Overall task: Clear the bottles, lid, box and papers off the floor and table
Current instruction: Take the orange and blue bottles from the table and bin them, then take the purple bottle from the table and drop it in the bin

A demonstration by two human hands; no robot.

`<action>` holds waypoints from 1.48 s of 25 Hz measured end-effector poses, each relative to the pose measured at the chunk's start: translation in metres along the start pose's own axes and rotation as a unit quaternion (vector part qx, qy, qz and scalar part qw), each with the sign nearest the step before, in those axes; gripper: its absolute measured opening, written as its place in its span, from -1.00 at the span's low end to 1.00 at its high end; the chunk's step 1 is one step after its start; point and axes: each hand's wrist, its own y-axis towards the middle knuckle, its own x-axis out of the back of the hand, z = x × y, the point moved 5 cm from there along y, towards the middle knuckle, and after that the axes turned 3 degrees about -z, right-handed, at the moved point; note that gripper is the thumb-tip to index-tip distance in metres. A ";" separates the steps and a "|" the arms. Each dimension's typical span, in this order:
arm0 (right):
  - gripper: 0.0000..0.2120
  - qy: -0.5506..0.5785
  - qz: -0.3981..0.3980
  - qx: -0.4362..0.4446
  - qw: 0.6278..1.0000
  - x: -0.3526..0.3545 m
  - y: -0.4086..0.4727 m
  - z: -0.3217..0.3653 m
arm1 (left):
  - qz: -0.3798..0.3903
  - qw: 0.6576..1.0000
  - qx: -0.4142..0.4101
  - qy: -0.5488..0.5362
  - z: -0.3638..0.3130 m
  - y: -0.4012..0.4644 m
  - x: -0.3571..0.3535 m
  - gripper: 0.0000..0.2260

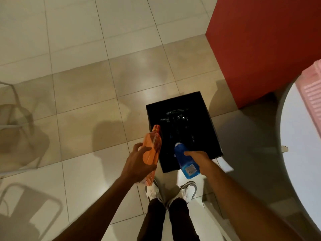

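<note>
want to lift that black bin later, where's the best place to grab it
Judging by its shape, grip the bin by its top rim, coming from above. It is an open square box standing upright on the floor, so fingers could hook over two opposite edges. No handles show.

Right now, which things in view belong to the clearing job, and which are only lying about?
Job: orange bottle held in left hand; blue bottle held in right hand; black bin.
Lying about: red block; white table; pink basket; metal chair.
</note>
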 end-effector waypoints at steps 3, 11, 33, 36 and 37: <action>-0.55 0.069 0.062 -0.054 0.994 -0.017 0.026 -0.022 | 0.025 1.000 -0.009 0.014 0.007 0.019 -0.029 -0.30; -0.59 0.067 0.051 0.032 0.996 -0.001 0.002 -0.039 | 0.038 0.998 -0.041 0.016 -0.027 0.033 -0.030 -0.33; -0.41 0.009 -0.295 0.289 0.910 0.167 -0.377 -0.092 | 0.167 0.908 -0.383 -0.010 -0.296 -0.184 0.053 -0.45; -0.42 0.044 -0.370 0.286 0.883 0.182 -0.421 -0.135 | 0.185 0.867 -0.462 0.003 -0.335 -0.236 0.038 -0.46; -0.43 0.060 -0.393 0.290 0.871 0.187 -0.436 -0.151 | 0.195 0.852 -0.486 0.008 -0.346 -0.258 0.031 -0.47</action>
